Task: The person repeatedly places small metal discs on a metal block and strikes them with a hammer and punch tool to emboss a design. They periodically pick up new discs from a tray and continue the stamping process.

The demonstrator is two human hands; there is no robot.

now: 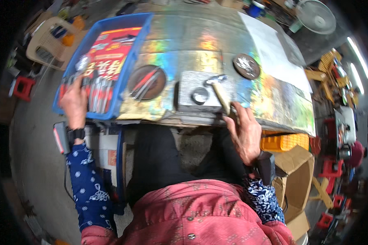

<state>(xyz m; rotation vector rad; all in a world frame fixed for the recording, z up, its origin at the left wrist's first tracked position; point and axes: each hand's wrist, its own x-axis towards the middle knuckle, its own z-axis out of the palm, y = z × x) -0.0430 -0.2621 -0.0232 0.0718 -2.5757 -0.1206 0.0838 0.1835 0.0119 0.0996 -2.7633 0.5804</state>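
Observation:
My left hand (74, 100) reaches over the near left part of a blue tray (148, 24). Its blurred fingers are among the red and silver pen-like tools (100, 94) lined up there; whether one is between them is unclear. A shiny rounded thing (82, 64) shows just past the fingertips. In front of me, a small hammer (221, 94) rests its head on a grey metal block (188, 77). The end of its pale handle runs between the thumb and forefinger of my right hand (247, 134), loosely closed on it. A round metal piece (200, 96) sits on the block.
A brown round dish (161, 83) with red and silver sticks stands between tray and block. Another dish (246, 66) holds small shiny bits. White sheets (270, 53) cover the table's right side. Below right are a yellow crate (284, 142) and a cardboard box (298, 175).

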